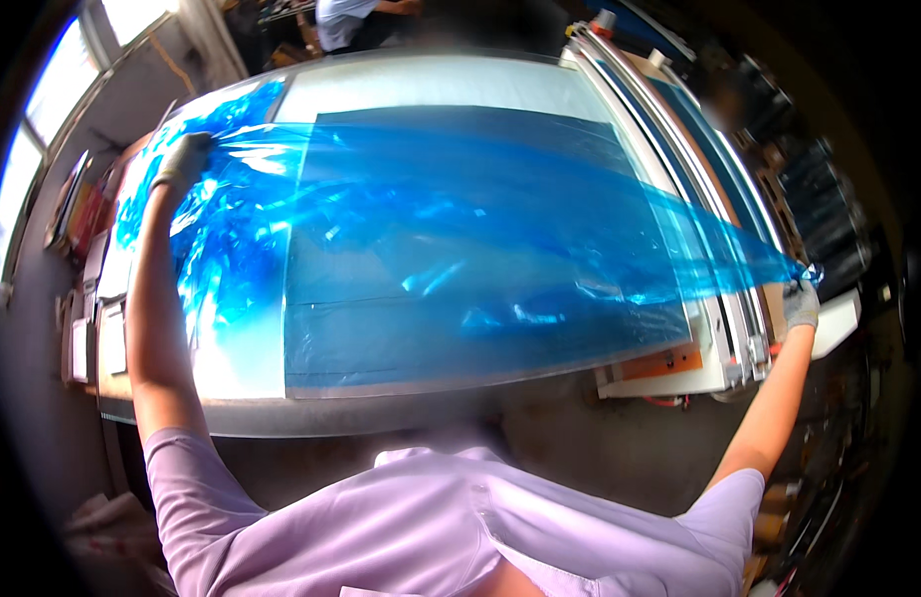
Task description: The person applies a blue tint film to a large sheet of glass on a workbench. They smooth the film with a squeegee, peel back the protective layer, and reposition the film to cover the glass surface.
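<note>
In the head view, we are pinching bunched blue film with the gloved fingers of our left hand and right hand; it is spanning between them, above a flat sheet lying between our fingers

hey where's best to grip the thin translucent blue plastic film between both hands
Probably grip the blue film by its gathered right end, from the right, where the right hand is: there it narrows to a bunch, while its middle spreads wide.
</note>
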`<state>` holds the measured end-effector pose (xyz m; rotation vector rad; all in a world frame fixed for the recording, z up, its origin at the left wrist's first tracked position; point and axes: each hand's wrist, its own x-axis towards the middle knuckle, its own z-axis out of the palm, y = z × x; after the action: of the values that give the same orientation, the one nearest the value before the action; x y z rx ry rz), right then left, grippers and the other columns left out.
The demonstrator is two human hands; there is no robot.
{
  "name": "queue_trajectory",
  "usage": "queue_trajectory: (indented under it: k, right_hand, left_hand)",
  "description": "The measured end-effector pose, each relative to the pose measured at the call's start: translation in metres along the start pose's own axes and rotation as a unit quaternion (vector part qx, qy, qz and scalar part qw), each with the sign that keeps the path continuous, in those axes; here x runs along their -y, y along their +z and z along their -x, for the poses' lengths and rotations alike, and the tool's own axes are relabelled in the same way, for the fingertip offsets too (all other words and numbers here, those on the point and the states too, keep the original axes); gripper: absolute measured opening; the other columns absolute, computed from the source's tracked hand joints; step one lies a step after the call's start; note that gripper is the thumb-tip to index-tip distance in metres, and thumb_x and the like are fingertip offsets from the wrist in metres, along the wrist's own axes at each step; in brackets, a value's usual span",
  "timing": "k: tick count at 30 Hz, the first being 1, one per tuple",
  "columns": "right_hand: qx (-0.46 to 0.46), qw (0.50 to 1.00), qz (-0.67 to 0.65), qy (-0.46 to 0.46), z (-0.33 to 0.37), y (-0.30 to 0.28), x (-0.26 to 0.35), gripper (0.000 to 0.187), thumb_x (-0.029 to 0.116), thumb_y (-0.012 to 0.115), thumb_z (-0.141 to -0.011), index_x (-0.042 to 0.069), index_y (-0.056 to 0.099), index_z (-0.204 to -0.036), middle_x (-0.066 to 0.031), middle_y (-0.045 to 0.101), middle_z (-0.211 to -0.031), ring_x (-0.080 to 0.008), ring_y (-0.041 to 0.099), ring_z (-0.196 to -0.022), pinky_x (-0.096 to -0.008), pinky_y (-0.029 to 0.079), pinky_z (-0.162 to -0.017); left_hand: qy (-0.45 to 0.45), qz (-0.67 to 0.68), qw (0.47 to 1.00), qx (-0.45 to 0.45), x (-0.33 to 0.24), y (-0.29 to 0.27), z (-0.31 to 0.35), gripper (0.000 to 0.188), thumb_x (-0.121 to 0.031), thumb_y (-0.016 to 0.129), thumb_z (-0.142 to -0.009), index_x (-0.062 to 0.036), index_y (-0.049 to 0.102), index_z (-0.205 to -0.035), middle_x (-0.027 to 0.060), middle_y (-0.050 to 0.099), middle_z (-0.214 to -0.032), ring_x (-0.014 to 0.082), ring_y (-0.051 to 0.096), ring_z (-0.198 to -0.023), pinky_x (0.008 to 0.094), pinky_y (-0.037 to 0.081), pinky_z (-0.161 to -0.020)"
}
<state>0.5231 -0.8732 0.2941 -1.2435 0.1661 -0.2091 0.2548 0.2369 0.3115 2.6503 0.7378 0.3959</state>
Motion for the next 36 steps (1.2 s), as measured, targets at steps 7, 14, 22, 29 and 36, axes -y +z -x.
queue_trajectory:
  k: [7, 14, 22, 29, 36]
  right_hand:
    - [-0.094, 0.986, 0.063, 0.125, -0.147, 0.054, -0.057, 0.025, 0.033, 0.054, -0.094, 0.01, 0.06, -0.101, -0.0068, 0.063, -0.105, -0.0262, 0.06, -0.099, -0.0409, 0.049, -0.087]
    - [-0.161, 0.937, 0.302, 0.067, -0.186, 0.053, -0.052, 0.027, 0.041, 0.056, -0.09, 0.017, 0.059, -0.102, -0.0011, 0.055, -0.086, -0.0161, 0.053, -0.069, -0.0316, 0.044, -0.059]
    - [-0.152, 0.912, 0.375, 0.071, -0.153, 0.059, -0.097, 0.037, 0.05, 0.059, -0.088, 0.013, 0.057, -0.084, 0.0005, 0.052, -0.062, -0.0117, 0.049, -0.046, -0.0258, 0.039, -0.04]
    - [-0.192, 0.866, 0.459, 0.047, -0.114, 0.093, -0.084, 0.049, 0.059, 0.059, -0.085, 0.01, 0.063, -0.083, 0.001, 0.053, -0.062, -0.011, 0.043, -0.046, -0.0265, 0.034, -0.044]
    - [-0.165, 0.926, 0.338, -0.033, -0.158, 0.069, -0.033, 0.06, 0.045, 0.059, -0.09, -0.006, 0.058, -0.12, -0.013, 0.063, -0.115, -0.0227, 0.062, -0.101, -0.0345, 0.05, -0.085]
  left_hand:
    - [-0.066, -0.07, 0.991, 0.096, -0.042, 0.09, -0.025, 0.019, -0.021, 0.061, -0.088, -0.0042, 0.068, -0.094, 0.0093, 0.066, -0.078, 0.02, 0.063, -0.065, 0.034, 0.053, -0.061]
    - [0.014, 0.002, 0.989, -0.144, -0.02, 0.153, -0.01, 0.064, -0.026, 0.069, -0.077, -0.0089, 0.049, -0.136, 0.0216, 0.055, -0.13, 0.0348, 0.054, -0.119, 0.0376, 0.042, -0.101]
    - [-0.118, 0.143, 0.973, -0.141, 0.019, 0.195, 0.082, 0.02, -0.018, 0.065, -0.084, -0.0083, 0.072, -0.1, 0.0099, 0.072, -0.096, 0.022, 0.069, -0.088, 0.03, 0.053, -0.078]
    - [0.09, -0.021, 0.993, 0.078, -0.082, 0.247, 0.132, 0.037, -0.024, 0.073, -0.077, -0.0136, 0.067, -0.112, 0.0112, 0.062, -0.117, 0.0308, 0.064, -0.1, 0.0382, 0.052, -0.084]
    - [0.185, -0.157, 0.937, 0.253, -0.166, 0.303, 0.127, 0.101, -0.033, 0.086, -0.061, -0.0246, 0.031, -0.146, 0.0093, 0.024, -0.154, 0.0357, 0.063, -0.104, 0.0406, 0.054, -0.085]
